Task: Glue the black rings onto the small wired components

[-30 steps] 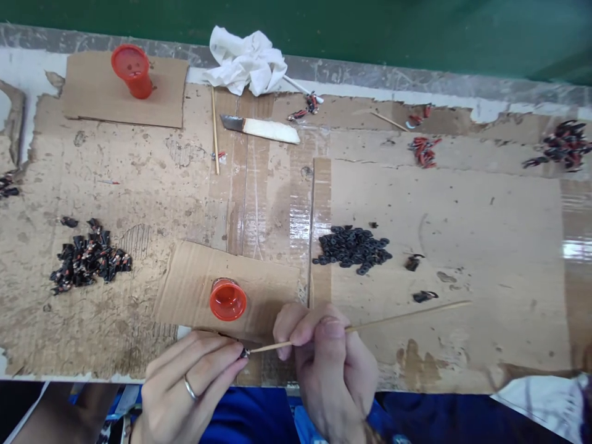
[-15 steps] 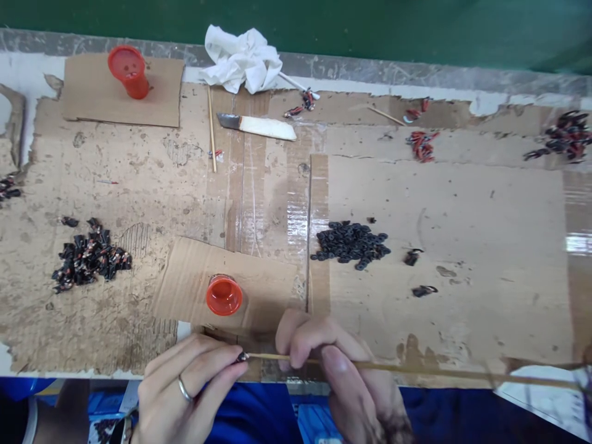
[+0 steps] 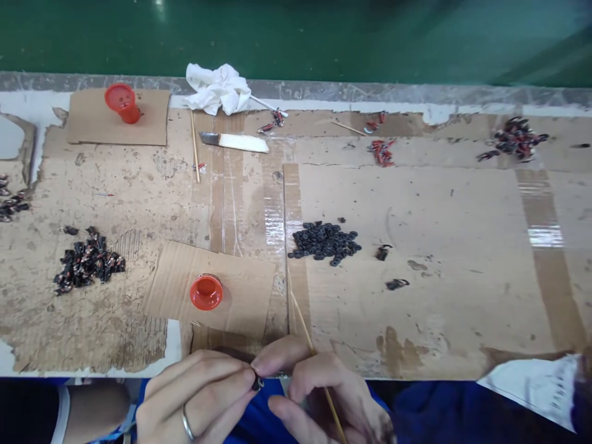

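Both hands' fingertips pinch one small black part [image 3: 256, 382].

Near my front edge of the bench a red cup [image 3: 206, 292] sits on cardboard, black rings [image 3: 324, 241] heaped beside it. Along the far edge I see a white rag [image 3: 215, 89], a knife [image 3: 235, 142] and a second red cup [image 3: 121, 102].

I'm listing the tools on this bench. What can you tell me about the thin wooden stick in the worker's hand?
The stick is a thin, pale skewer that looks like wood or bamboo. It slants from the cardboard near the black ring pile down through the right hand, whose fingers grip it. Its lower end runs out of view.
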Demonstrator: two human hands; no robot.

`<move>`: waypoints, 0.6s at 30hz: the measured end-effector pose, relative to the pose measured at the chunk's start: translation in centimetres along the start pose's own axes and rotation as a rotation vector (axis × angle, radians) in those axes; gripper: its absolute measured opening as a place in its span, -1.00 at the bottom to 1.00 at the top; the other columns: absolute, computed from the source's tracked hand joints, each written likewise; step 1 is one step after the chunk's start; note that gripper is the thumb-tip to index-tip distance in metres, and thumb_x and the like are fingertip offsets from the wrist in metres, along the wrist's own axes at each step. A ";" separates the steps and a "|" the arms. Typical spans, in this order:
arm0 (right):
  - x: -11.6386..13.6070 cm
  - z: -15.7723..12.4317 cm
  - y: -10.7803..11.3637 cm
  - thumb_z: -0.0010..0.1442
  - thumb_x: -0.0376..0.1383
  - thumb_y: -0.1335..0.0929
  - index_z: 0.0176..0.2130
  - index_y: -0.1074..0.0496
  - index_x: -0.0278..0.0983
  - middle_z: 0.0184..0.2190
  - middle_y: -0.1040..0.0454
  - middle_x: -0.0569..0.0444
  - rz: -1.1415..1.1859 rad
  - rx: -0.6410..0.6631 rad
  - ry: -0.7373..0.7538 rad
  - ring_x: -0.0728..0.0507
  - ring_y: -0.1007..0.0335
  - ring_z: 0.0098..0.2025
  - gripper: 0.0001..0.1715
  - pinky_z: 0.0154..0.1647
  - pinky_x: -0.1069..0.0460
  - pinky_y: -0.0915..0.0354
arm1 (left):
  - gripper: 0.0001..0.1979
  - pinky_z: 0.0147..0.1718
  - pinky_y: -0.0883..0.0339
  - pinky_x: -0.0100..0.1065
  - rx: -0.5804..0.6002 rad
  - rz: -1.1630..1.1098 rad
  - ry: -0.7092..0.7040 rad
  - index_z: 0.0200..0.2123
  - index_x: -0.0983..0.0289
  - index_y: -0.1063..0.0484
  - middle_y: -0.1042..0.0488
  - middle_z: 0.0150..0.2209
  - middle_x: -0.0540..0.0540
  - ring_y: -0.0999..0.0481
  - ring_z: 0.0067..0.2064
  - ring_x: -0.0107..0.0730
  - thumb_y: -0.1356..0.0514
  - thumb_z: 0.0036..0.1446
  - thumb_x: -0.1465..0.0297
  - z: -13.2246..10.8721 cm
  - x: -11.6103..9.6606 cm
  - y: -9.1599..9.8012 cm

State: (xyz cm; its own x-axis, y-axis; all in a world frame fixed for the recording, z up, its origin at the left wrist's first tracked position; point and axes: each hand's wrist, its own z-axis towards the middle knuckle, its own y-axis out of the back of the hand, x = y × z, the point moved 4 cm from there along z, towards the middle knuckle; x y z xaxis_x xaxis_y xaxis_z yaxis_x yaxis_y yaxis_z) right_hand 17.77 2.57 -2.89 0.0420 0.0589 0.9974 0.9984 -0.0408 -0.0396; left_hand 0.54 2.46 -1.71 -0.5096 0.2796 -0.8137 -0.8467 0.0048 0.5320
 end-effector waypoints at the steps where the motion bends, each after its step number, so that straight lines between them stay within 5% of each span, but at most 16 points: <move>1: 0.0 -0.1 -0.1 0.31 -0.22 -0.51 -0.29 -0.46 -0.13 -0.37 -0.65 0.04 0.013 0.022 0.044 -0.14 -0.62 -0.42 -0.82 -0.43 0.03 -0.58 | -0.78 -0.46 -0.69 -0.48 0.000 0.004 -0.016 -0.19 0.09 -0.62 -0.76 -0.36 -0.08 -0.75 -0.41 -0.40 -0.15 0.46 0.35 0.0 -0.2 -0.1; 13: 1.4 -0.4 -0.3 0.36 -0.50 -0.39 -0.27 -0.39 -0.14 -0.31 -0.63 0.04 0.003 -0.026 0.038 -0.12 -0.62 -0.29 -0.74 -0.28 0.00 -0.62 | -0.74 -0.52 -0.69 -0.43 -0.060 -0.047 -0.023 -0.18 0.07 -0.66 -0.75 -0.40 -0.06 -0.74 -0.46 -0.35 -0.14 0.44 0.38 -0.2 -0.7 -0.8; 18: 1.1 0.8 1.9 0.28 -0.50 -0.46 -0.27 -0.49 -0.13 -0.17 -0.69 -0.03 -0.058 -0.038 -0.008 -0.18 -0.68 -0.24 -0.75 -0.30 -0.05 -0.64 | -0.77 -0.58 -0.72 -0.34 -0.031 -0.074 0.112 -0.17 0.00 -0.66 -0.76 -0.40 -0.12 -0.74 -0.50 -0.27 -0.24 0.30 0.46 1.2 -0.3 0.5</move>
State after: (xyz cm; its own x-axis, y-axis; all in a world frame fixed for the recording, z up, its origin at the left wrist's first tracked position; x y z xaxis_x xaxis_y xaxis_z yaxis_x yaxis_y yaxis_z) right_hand 19.74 3.40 -1.87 -0.0151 0.0700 0.9974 0.9970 -0.0752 0.0203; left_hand 0.47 3.55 -0.93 -0.4579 0.1703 -0.8725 -0.8861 -0.0086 0.4634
